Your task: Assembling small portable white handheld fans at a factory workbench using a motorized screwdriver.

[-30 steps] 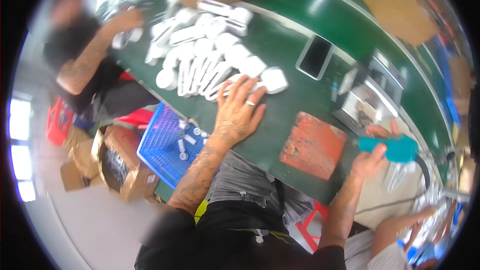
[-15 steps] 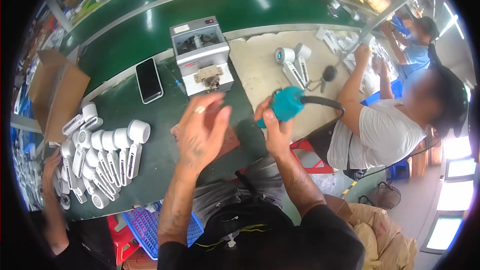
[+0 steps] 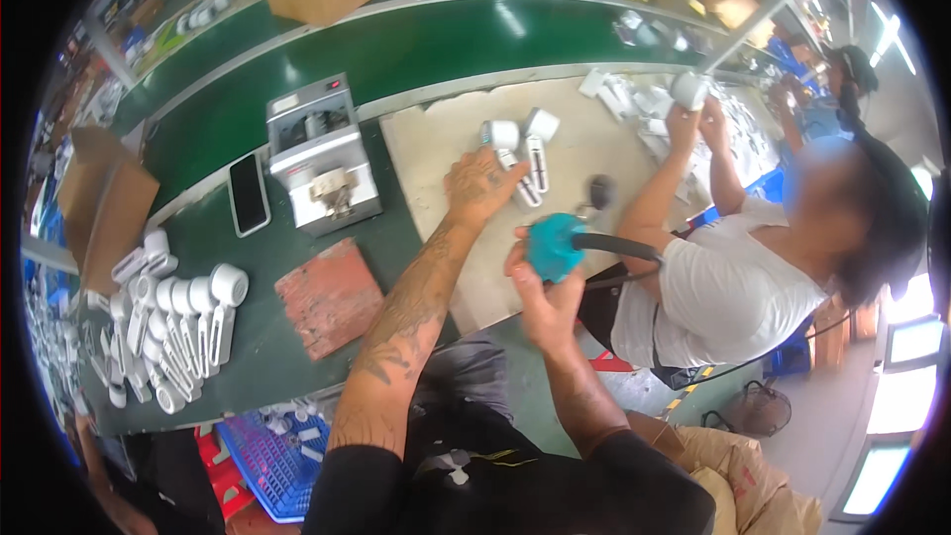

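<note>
My right hand [image 3: 547, 297] is wrapped round a teal corded electric screwdriver [image 3: 555, 246], with its thick black cord running off to the right. My left hand [image 3: 482, 185] is stretched out over the beige sheet, fingers and thumb apart. It overlaps the handle of a white round-headed handheld device [image 3: 503, 135]; whether it touches it I cannot tell. A second such device [image 3: 538, 160] lies just right of it. At left stands a grey screw feeder [image 3: 322, 154] with a brass-coloured front part. A worn reddish pad [image 3: 330, 297] lies on the green table in front of it.
Several white devices [image 3: 188, 322] are piled at the table's left. A phone [image 3: 249, 195] lies beside the feeder. At right a co-worker in a white shirt [image 3: 738, 282] holds a white part near my working area. A blue basket [image 3: 272, 466] sits below the table edge.
My left hand has moved from before the feeder to the white devices at right, uncovering the reddish pad. The view has shifted right. The right hand still grips the screwdriver.
</note>
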Tool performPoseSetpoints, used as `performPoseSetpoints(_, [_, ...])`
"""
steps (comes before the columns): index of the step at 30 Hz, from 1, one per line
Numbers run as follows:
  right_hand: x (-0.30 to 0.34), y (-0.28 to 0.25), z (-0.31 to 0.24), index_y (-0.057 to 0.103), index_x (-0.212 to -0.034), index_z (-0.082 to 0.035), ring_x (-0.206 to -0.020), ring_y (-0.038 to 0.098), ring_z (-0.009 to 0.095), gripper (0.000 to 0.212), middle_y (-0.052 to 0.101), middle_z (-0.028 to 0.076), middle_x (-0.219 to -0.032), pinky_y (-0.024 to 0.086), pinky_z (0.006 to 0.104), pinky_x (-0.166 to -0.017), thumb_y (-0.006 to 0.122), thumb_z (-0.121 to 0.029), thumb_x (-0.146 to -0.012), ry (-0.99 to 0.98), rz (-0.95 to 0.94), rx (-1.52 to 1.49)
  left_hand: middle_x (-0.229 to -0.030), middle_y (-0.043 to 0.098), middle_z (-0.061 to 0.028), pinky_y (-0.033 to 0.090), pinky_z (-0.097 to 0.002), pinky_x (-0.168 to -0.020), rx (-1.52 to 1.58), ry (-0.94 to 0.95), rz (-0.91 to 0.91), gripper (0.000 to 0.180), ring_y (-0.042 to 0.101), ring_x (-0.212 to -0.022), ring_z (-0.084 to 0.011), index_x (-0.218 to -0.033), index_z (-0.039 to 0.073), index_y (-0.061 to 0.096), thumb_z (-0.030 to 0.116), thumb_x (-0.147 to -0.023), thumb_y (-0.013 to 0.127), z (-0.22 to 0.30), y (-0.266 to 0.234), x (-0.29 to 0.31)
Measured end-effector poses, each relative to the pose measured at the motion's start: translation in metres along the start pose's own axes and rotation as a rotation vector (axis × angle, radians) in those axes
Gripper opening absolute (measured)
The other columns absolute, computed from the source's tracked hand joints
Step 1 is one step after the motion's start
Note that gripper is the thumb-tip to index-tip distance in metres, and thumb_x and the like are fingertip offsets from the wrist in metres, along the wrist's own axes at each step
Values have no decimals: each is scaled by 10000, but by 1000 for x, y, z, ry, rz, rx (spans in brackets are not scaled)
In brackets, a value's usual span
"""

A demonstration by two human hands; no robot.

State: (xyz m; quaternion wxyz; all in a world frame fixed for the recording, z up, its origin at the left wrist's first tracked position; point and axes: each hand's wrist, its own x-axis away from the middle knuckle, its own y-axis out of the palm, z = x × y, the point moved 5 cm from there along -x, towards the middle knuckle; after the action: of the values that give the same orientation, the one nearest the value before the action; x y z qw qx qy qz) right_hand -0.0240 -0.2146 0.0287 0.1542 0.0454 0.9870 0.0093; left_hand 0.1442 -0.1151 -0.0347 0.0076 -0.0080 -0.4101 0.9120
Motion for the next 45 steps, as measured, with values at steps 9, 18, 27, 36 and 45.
performPoseSetpoints(9, [-19,16,20,633,-1162,24,-820,579,118,320,654,66,-900,503,307,-770,728,-180,-934,59,-132,37,-986,713,-162,557,-447,-838,234,30,158,340,710,-910,-335,-1000,22,717,312,-822,722,-24,-78,84])
performPoseSetpoints(18, [4,86,11,569,-1233,65,-770,626,168,480,632,82,-843,504,318,-723,620,-358,-1013,61,-205,-224,-952,643,-113,530,-442,-807,48,259,338,179,645,-931,-337,-986,25,714,145,-854,735,-101,-162,196])
performPoseSetpoints(27, [-32,168,-16,556,-1089,39,-669,585,182,602,580,76,-771,473,325,-589,657,-543,-970,-10,-312,-522,-956,633,-76,485,-455,-888,55,283,217,200,610,-964,-309,-1000,41,707,216,-901,707,-155,-183,195])
performPoseSetpoints(36, [-92,242,4,581,-1084,46,-654,595,194,604,570,68,-740,492,317,-613,644,-546,-979,-243,-334,-238,-977,632,-57,454,-444,-919,39,328,318,197,586,-981,-269,-1068,121,733,250,-925,690,-165,-175,185])
performPoseSetpoints(45, [-93,242,26,564,-1002,15,-644,587,187,426,566,65,-732,480,317,-601,629,-405,-1026,-179,-354,-244,-968,632,-65,465,-428,-902,36,318,307,192,588,-958,-276,-1061,115,739,245,-933,680,-163,-175,177])
